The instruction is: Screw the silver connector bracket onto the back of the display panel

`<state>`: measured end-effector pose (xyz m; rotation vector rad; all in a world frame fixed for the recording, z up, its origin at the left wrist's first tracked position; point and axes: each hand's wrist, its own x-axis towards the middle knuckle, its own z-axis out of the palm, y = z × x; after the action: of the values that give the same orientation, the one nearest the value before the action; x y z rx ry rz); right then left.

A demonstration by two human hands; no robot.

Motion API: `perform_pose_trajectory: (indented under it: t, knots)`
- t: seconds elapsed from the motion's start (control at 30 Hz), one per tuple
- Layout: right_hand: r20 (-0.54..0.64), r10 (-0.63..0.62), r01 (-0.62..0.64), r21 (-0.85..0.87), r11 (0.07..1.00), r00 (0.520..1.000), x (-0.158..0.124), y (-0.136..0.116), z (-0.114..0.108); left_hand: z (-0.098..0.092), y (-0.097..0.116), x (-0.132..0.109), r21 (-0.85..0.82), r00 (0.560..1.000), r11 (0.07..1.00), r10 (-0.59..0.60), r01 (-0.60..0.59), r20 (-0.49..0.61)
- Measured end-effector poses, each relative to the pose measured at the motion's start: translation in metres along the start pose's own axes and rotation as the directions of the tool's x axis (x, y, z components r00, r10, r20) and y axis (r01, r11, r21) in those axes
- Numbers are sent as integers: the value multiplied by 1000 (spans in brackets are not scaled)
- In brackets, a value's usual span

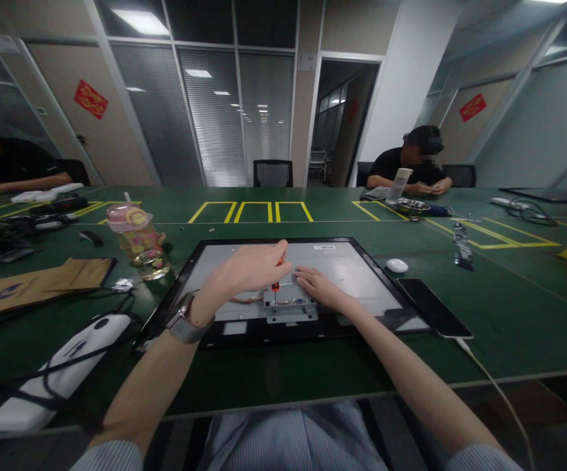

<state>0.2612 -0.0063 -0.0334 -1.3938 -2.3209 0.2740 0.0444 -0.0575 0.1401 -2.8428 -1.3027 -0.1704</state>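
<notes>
Nearest to me at 7 o'clock is a white case (57, 369) with black cords looped over it. At 4 o'clock a phone (433, 307) lies flat on the table (264, 373), its cable running off the edge.

Dead centre is the panel (357, 261), face down with its metal back showing. It looks big, thin and stiff, but I'd guess the glass side underneath is fragile. I'd only lift it by the black frame edges, two-handed, and never by the plate.

At the panel's 6 o'clock edge sits a small metal bracket (291, 307) with ports. It's light sheet metal, probably sharp-edged, so pinch it by the sides.

My left hand (244, 268), the one with the watch (185, 324), is clenched round an orange screwdriver (278, 265). The tip points down at the bracket's top edge, though I can't tell if it's seated in a screw. The handle is skinny, so it could be slippery in the fist.

My right hand (317, 288) is holding nothing. It lies flat with the fingers spread on the panel back, just at 3 o'clock of the bracket.

- **2 o'clock of the panel:** a white mouse (396, 265).
- **10 o'clock:** a pink-lidded bottle (139, 242), with a brown paper bag (33, 284) beside it.
- **Far end, 1 o'clock:** a co-worker (414, 167) sits with both hands busy.
- **Far end, 10 o'clock:** another person's arm (13, 180) rests on the table.
</notes>
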Motion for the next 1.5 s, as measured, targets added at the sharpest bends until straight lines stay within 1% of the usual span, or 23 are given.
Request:
perform_pose_trajectory:
  t: [0.1, 0.2, 0.3, 0.43, 0.5, 0.6, 0.7, 0.77, 0.8, 0.83, 0.87, 0.9, 0.93, 0.97, 1.03, 1.13, 1.2, 1.23, 1.33, 1.37, 1.4, 1.43, 1.5]
  knots:
    - [-20, -10, 10, 9, 1000, 1000, 0, 1, 2, 4, 2, 2, 58, 997, 996, -73, 75, -36]
    - [-30, -9, 10, 19, 1000, 1000, -1, 0, 2, 7, 3, 4, 63, 996, 995, -68, 72, -62]
    - [-23, -3, 4, 17, 1000, 1000, -1, -1, 1, 9, 1, 6, -86, 999, 996, 30, -33, -36]
    - [-3, 10, -10, 7, 1000, 1000, -1, -2, -1, 9, -6, 10, -284, 980, 938, 192, -199, -54]
    - [1, 9, -9, 8, 1000, 1000, -1, -3, -1, 9, -12, 13, -361, 971, 902, 234, -237, -53]
    - [0, 11, -11, 15, 1000, 1000, -1, -5, -2, 12, -22, 14, -496, 968, 835, 244, -239, -56]
    - [-8, 9, -9, 23, 1000, 1000, -2, -6, -3, 22, -31, 11, -619, 976, 757, 204, -208, -78]
    - [-13, 3, -3, 20, 1000, 1000, -2, -7, -2, 35, -34, 8, -710, 976, 669, 141, -219, -168]
    - [-16, 2, -1, 17, 1000, 1000, -2, -7, -2, 43, -34, 7, -728, 969, 647, 71, -227, -239]
    - [-18, 3, -2, 15, 1000, 1000, -1, -7, -2, 50, -33, 6, -714, 947, 665, -29, -220, -319]
    - [-19, 5, -5, 13, 1000, 1000, -1, -6, -1, 58, -32, 4, -676, 907, 710, -127, -200, -402]
    - [-21, 8, -7, 13, 1000, 1000, -1, -6, -1, 64, -31, 3, -639, 851, 748, -208, -179, -482]
    - [-21, 9, -9, 12, 1000, 1000, -1, -6, 0, 68, -30, 2, -620, 819, 767, -241, -168, -520]
    - [-20, 10, -10, 10, 1000, 1000, 0, -6, 0, 72, -29, 1, -624, 814, 761, -243, -177, -527]
    - [-14, 14, -14, 0, 1000, 1000, -1, -5, 0, 75, -27, 0, -688, 829, 685, -223, -241, -513]
    - [-8, 15, -15, -11, 1000, 1000, -1, -6, -1, 77, -25, 0, -835, 887, 456, -179, -308, -426]
    - [-3, 13, -13, -11, 1000, 1000, -1, -6, -2, 80, -25, 3, -886, 898, 352, -208, -301, -387]
    - [0, 12, -12, -10, 1000, 1000, -1, -6, -2, 82, -25, 4, -887, 884, 350, -247, -300, -397]
    - [3, 11, -11, -10, 1000, 1000, -1, -6, -3, 86, -27, 5, -832, 805, 462, -341, -306, -485]
    - [1, 12, -12, -8, 1000, 1000, -1, -6, -3, 86, -28, 5, -821, 794, 477, -343, -312, -501]
    - [-2, 15, -15, -5, 1000, 1000, -1, -7, -3, 85, -29, 4, -825, 801, 463, -330, -324, -499]
    - [-4, 19, -19, -2, 1000, 1000, -1, -7, -3, 84, -31, 4, -844, 825, 418, -302, -336, -478]
    - [-7, 23, -23, 3, 1000, 1000, -1, -7, -3, 83, -33, 3, -893, 881, 293, -231, -341, -412]
